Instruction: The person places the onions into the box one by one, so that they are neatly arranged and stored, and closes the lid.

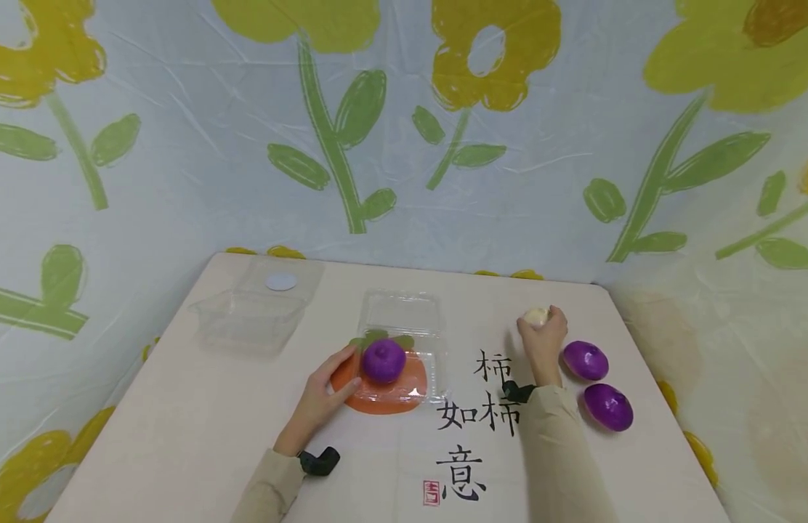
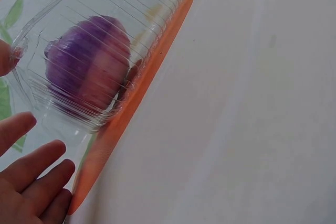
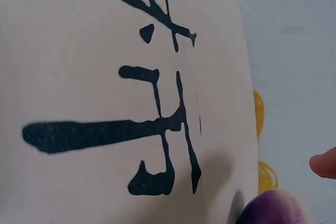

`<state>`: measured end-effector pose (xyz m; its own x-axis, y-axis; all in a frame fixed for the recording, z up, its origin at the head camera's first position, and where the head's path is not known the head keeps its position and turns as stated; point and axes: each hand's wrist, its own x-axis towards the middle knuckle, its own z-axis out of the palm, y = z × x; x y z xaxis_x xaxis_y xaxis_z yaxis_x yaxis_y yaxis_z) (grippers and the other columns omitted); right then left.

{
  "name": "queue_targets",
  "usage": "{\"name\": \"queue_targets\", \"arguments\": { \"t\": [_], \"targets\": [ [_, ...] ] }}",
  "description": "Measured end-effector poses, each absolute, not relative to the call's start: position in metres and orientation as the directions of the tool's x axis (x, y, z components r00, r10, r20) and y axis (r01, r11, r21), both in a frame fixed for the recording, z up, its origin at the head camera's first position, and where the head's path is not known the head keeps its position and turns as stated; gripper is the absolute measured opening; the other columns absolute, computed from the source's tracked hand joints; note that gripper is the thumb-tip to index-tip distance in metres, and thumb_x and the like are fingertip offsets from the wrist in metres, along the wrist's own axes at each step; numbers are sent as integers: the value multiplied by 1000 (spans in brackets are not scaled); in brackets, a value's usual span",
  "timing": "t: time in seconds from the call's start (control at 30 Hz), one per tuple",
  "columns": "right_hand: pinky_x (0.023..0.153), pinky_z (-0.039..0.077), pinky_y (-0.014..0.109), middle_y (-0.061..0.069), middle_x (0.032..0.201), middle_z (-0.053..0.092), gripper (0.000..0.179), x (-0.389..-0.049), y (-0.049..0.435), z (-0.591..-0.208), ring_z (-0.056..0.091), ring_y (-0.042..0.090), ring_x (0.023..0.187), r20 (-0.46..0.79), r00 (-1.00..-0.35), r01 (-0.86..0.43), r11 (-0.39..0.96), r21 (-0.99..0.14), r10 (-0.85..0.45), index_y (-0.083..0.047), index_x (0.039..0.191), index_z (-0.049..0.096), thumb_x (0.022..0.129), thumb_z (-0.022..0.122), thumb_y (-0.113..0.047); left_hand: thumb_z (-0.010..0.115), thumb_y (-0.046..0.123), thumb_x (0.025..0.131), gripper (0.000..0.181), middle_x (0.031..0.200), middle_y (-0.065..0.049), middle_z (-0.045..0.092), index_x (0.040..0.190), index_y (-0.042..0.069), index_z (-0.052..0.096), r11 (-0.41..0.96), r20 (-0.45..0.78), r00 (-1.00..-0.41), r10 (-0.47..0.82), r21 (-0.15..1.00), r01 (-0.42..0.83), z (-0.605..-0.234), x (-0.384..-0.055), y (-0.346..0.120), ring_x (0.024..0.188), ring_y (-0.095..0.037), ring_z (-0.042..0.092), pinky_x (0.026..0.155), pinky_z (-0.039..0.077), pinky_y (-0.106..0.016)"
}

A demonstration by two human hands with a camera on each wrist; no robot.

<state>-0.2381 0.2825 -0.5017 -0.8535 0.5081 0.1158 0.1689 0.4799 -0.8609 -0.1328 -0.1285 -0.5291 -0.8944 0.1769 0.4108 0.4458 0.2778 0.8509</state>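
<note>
In the head view, the left hand [image 1: 322, 392] spreads at the nine o'clock side of an open clear plastic clamshell [image 1: 435, 378], thumb and fingertips at its edge. One red onion [image 1: 384, 361] sits inside, and the hinged lid [image 1: 400, 312] lies back at twelve o'clock. The right hand [image 1: 543, 334] pinches another, pale-ended onion [image 1: 537, 317], between two and three o'clock from the box. Its smooth skin could slip from a fingertip hold. Two loose onions [image 1: 586, 361] [image 1: 608, 408] lie around three o'clock, the nearer one just beside the right sleeve [image 1: 564, 428]; a wide elbow swing might set them rolling towards the table edge.

In the left wrist view, the thumb [image 2: 6, 59] touches the clamshell's rim while the other fingers [image 2: 39, 161] are straight and apart. With so light a hold, I judge a knock could slide the box or make the onion inside roll.

In the right wrist view, one fingertip [image 3: 324, 163] and part of the purple-and-white onion show at four o'clock; grip firmness cannot be told there.
</note>
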Motion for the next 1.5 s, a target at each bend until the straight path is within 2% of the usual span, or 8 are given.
{"name": "queue_targets", "arguments": {
  "t": [0.17,0.3,0.4,0.53,0.67,0.9,1.2,1.5],
  "targets": [
    [105,29,54,29,142,38,71,-237,286,-507,30,45,130,160,-841,175,539,-824,517,8,142,38,79,66,-8,72,2,88,55,141,-28,51,138,-9,51,288,388,-901,192,856,430,-529,-133,-128,133,-46,44,110,24,-12],
    [104,28,55,27,142,38,67,-237,289,-506,31,45,127,148,-841,206,561,-802,520,5,137,44,77,67,-9,72,0,87,57,142,-26,51,139,-7,51,283,399,-900,176,855,434,-547,-140,-127,134,-45,43,110,22,-11],
    [104,28,56,28,140,38,65,-237,292,-505,33,47,125,136,-839,232,573,-786,526,3,135,46,76,69,-11,73,2,87,59,144,-20,51,141,-1,51,285,400,-901,170,855,433,-562,-147,-127,136,-41,43,111,22,-11],
    [105,30,58,31,138,37,64,-236,294,-506,37,48,123,122,-841,236,559,-795,528,3,134,46,76,70,-8,74,8,88,59,146,-12,51,143,6,52,277,392,-902,182,860,429,-569,-150,-128,137,-34,43,112,24,-13],
    [106,29,58,31,140,35,64,-236,295,-510,36,47,125,112,-854,218,546,-809,507,2,135,42,78,68,-1,74,12,89,58,147,-10,51,144,8,52,262,394,-900,186,863,431,-569,-149,-129,138,-33,43,112,25,-15],
    [109,27,59,31,141,34,64,-236,295,-511,33,48,128,112,-864,204,545,-813,491,2,136,41,78,67,6,75,9,88,59,146,-12,52,143,7,53,282,380,-909,174,865,416,-568,-147,-132,137,-34,44,111,25,-13],
    [108,29,59,30,139,36,69,-232,294,-511,36,46,125,136,-862,163,521,-838,488,1,137,42,72,67,7,72,0,87,57,142,-28,50,139,-7,51,280,388,-904,179,861,425,-540,-137,-127,134,-46,43,111,23,-13],
    [108,32,57,30,138,39,69,-230,290,-502,40,42,124,151,-873,118,501,-858,465,2,138,42,75,71,5,72,0,87,55,141,-28,51,138,-8,51,281,388,-902,192,858,429,-526,-131,-129,133,-46,45,110,25,-13]
  ]
}}
